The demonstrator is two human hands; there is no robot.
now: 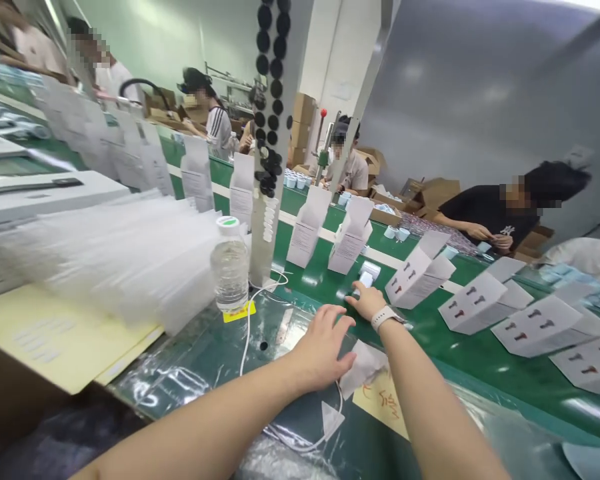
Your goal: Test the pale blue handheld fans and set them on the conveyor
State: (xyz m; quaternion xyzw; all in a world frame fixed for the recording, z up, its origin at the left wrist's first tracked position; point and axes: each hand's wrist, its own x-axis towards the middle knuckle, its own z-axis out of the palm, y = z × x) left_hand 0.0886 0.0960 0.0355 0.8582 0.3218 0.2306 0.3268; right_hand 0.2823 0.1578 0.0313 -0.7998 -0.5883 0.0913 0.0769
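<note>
My left hand (325, 347) is over the near edge of the bench, fingers curved and spread, with nothing visible between them. Close by its thumb is a crumpled white translucent bag (363, 367), partly behind my right forearm. Farther forward, my right hand (369, 303), with a white watch on the wrist, reaches over the green conveyor belt (423, 340). Its thumb and fingers are apart. Just beyond the fingertips lies a small white and silver device (367, 273); whether they touch it I cannot tell. An open white box (420, 270) stands to its right.
More open white boxes (307, 230) line the belt. A water bottle (229, 267) stands by a metal post (266, 247). Stacked white translucent bags (130, 253) lie left, near yellow card (65, 340). A white cable (247, 333) crosses the bench. Several people work across the belt.
</note>
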